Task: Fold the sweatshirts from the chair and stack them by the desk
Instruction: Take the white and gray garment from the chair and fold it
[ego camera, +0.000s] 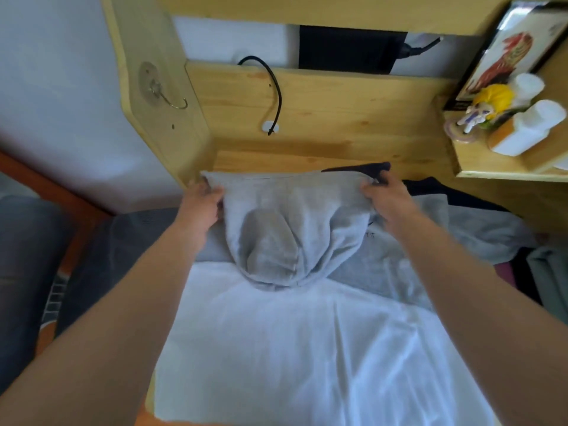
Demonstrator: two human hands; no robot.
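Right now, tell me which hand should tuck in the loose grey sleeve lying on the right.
Right hand. It pinches the light grey hooded sweatshirt at the corner nearest that sleeve; the left hand holds the far corner.

Wall: pale white wall (61,87) fills the left, evenly lit by soft daylight.
Bench: light pine bench (322,112) with a back panel and a slot above it.
Cable: black cable (276,90) loops down the panel.
Hook: metal hook (172,101) on the side board.
Shelf: side shelf (491,173) at right, carrying figurines and white containers.
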